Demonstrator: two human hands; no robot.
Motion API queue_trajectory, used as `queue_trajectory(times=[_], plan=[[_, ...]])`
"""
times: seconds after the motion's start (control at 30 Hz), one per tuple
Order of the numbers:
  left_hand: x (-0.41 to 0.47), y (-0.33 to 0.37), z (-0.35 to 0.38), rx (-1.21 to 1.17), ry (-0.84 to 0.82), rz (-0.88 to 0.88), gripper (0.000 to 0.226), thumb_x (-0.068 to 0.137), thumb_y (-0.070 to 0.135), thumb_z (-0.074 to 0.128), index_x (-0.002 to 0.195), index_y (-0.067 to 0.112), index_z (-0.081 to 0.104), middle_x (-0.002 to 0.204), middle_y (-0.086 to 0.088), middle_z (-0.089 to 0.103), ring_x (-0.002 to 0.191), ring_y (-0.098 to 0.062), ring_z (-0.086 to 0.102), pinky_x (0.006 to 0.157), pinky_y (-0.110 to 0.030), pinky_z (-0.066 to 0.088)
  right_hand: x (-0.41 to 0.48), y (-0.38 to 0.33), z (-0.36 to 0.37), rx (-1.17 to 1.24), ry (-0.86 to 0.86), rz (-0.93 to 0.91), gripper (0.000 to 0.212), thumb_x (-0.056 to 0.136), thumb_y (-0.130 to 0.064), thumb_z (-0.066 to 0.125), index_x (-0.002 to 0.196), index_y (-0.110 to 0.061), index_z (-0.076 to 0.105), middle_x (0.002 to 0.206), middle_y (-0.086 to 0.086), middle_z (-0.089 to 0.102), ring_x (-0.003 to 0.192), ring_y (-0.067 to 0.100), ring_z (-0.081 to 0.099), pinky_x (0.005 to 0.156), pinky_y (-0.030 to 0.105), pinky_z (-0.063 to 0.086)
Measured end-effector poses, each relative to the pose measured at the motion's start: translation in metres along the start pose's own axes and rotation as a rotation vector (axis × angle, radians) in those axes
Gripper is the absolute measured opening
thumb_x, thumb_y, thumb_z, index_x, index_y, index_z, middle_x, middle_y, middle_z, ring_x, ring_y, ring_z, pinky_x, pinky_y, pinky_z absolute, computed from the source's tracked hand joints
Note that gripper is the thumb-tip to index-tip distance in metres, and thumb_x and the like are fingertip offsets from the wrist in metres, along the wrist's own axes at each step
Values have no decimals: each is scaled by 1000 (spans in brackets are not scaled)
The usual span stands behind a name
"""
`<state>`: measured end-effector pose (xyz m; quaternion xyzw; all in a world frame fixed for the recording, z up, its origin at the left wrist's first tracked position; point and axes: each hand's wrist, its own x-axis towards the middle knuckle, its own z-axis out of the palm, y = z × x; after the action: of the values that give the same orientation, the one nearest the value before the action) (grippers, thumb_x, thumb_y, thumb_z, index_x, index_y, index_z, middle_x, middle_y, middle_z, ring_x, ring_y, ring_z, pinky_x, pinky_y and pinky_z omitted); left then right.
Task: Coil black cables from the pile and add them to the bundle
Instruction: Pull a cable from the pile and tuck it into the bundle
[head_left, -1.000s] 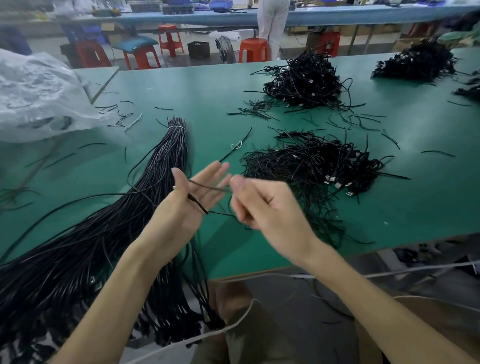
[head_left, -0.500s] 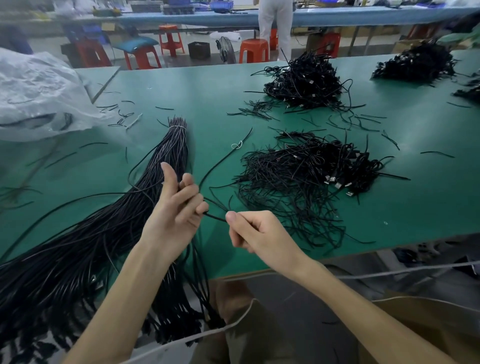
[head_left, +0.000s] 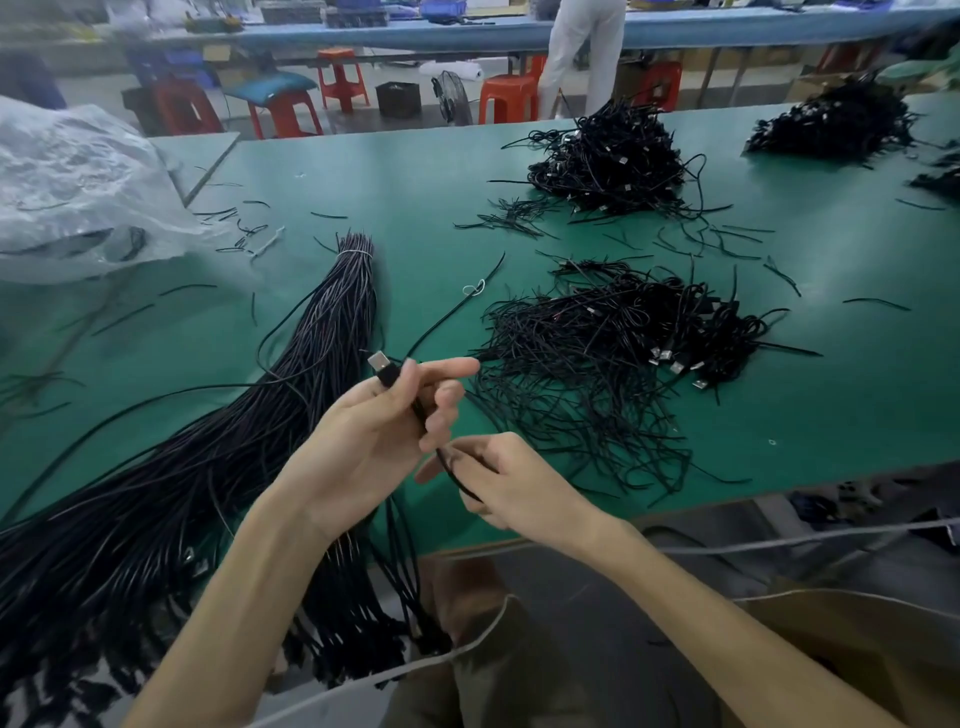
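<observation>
1. A big green table (head_left: 415, 197) lies before me, red stools (head_left: 506, 96) behind it.
2. The tied bundle (head_left: 332, 322) lies left, the cable pile (head_left: 597, 358) right.
3. My left hand (head_left: 374, 436) curls round a USB cable (head_left: 387, 374) near its plug; my right hand (head_left: 511, 486) pinches it lower.

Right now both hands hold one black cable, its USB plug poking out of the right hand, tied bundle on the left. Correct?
No: the head view shows the USB plug poking out of the left hand; the right hand pinches the black cable lower down. The tied bundle is on the left.
</observation>
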<state>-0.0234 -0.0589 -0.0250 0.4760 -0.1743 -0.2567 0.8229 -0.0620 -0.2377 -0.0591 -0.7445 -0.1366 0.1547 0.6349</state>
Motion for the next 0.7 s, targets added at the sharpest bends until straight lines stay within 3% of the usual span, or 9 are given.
queue_trajectory(times=[0.07, 0.13, 0.23, 0.37, 0.43, 0.5, 0.6, 0.7], plan=[[-2, 2, 0, 10, 4, 14, 46, 107, 39, 42, 122, 7, 72, 84, 5, 58, 72, -12, 56, 71, -24, 50, -3, 0, 0, 33, -2, -50, 46, 109, -40, 45, 87, -11, 73, 51, 1, 34, 43, 15, 28, 44, 23, 26], [-6, 5, 0, 19, -50, 45, 46, 105, 45, 43, 112, 12, 74, 81, 6, 66, 77, -16, 67, 79, -29, 56, -4, 1, -1, -62, 39, -106, 57, 107, -50, 44, 61, -24, 66, 48, 0, 40, 44, 21, 39, 50, 23, 32], [-12, 14, 3, 15, -173, 85, 46, 105, 46, 39, 100, 12, 71, 75, 8, 69, 80, -17, 72, 82, -29, 56, 1, 8, -6, -163, 99, -102, 62, 108, -42, 47, 54, -14, 56, 49, -4, 53, 44, 7, 45, 51, 16, 35], [-20, 26, 7, 16, -418, 9, 46, 110, 36, 43, 76, 5, 44, 54, 10, 56, 41, -6, 48, 49, -18, 43, 15, 8, -16, -274, 211, -126, 60, 109, -38, 48, 53, -17, 55, 50, -5, 54, 49, 10, 48, 56, 23, 37], [-24, 27, 6, 275, -498, -128, 44, 110, 36, 45, 82, 5, 60, 51, 8, 51, 37, -7, 39, 43, -15, 36, 26, -1, -20, -240, 297, -152, 57, 108, -39, 49, 56, -18, 61, 46, -4, 47, 47, 11, 43, 54, 24, 35], [-25, 23, 9, 671, -528, -290, 44, 110, 41, 42, 93, 11, 69, 56, 3, 59, 37, -12, 40, 45, -16, 37, 39, -15, -22, -214, 377, -181, 55, 107, -40, 50, 56, -23, 63, 45, -5, 44, 46, 12, 43, 54, 27, 37], [-14, 11, 14, 1045, -300, -364, 48, 105, 47, 41, 97, 7, 67, 74, -4, 75, 45, -21, 59, 51, -23, 46, 56, -38, -18, -247, 401, -250, 54, 107, -42, 49, 58, -26, 65, 48, 9, 50, 46, 13, 48, 58, 31, 44], [-6, 0, 8, 973, 117, -134, 29, 108, 24, 42, 111, 11, 67, 97, 2, 79, 91, -24, 75, 74, -33, 58, 66, -57, -14, -262, 426, -321, 50, 107, -41, 48, 65, -23, 67, 50, 12, 50, 47, 12, 49, 61, 33, 46]])
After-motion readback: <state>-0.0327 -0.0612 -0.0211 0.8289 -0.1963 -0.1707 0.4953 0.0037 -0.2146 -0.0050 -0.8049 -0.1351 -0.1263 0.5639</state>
